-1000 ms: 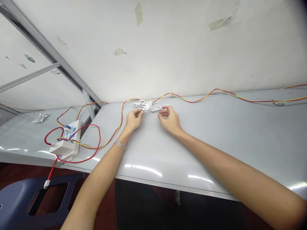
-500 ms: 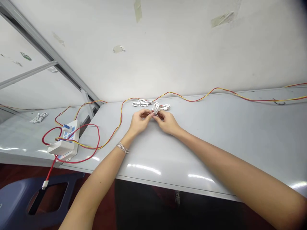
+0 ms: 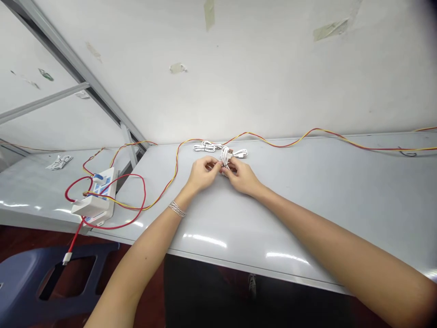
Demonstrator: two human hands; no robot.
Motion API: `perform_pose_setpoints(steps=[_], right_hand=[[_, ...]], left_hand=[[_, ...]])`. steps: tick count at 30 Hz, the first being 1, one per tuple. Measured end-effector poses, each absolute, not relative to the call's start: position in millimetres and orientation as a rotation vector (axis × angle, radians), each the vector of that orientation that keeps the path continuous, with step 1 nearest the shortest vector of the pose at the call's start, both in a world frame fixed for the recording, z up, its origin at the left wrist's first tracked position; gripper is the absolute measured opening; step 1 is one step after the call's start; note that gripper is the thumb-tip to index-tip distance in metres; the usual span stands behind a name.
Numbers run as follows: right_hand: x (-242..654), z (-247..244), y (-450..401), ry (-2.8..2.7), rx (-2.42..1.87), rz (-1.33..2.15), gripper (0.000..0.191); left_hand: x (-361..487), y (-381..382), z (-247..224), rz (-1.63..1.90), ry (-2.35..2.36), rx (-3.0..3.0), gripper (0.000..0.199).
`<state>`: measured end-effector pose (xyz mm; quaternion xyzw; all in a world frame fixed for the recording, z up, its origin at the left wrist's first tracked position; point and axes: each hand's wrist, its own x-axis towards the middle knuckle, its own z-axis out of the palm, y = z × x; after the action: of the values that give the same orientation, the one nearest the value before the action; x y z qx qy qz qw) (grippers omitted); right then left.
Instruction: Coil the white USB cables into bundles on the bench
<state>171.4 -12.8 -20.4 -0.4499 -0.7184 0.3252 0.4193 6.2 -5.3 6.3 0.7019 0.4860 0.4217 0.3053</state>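
Between my two hands is a coiled white cable [image 3: 225,154] with a plug end showing at its top and a dark tie round its lower part. My left hand [image 3: 204,174] pinches it from the left with thumb and fingers closed. From the right, my right hand [image 3: 243,176] grips the same bundle near the tie. Just behind my hands lies another bundled white cable [image 3: 206,146] on the grey table [image 3: 300,200]. A white connector end [image 3: 241,154] shows just beyond my right fingers; which bundle it belongs to I cannot tell.
A white power strip [image 3: 108,200] with plugs and looped red cable [image 3: 144,191] stands at the left. Twisted red and yellow wire [image 3: 280,146] runs along the wall. Another white cable bundle [image 3: 59,162] lies far left. A blue plastic stool [image 3: 20,278] is below the table edge.
The camera view has shifted slightly, moving the scene a little to the right. The plug end of the held cable shows more clearly; both hands stay on the bundle.
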Motion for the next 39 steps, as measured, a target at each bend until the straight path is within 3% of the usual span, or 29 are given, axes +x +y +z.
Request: perform_pose_setpoints(steps=[13,17,20,39], right_hand=[[171.7,-22.8,-12.1,-1.766,-1.050,0.775,0.018],[170.8,-21.9,-11.7,-1.704,-1.087,0.839,0.019],[170.6,-20.1,-12.5,-1.710,-1.089,0.883,0.022],[171.0,-18.5,-12.8,-1.698,-1.033,0.942,0.027]], left_hand=[[1.8,-0.4,4.2,0.985,1.288,1.701,0.019],[1.7,-1.4,5.5,1.136,1.257,1.736,0.017],[2.1,-2.9,6.2,1.204,1.177,1.827,0.027],[-3.7,-2.4,5.5,1.121,1.239,2.217,0.011]])
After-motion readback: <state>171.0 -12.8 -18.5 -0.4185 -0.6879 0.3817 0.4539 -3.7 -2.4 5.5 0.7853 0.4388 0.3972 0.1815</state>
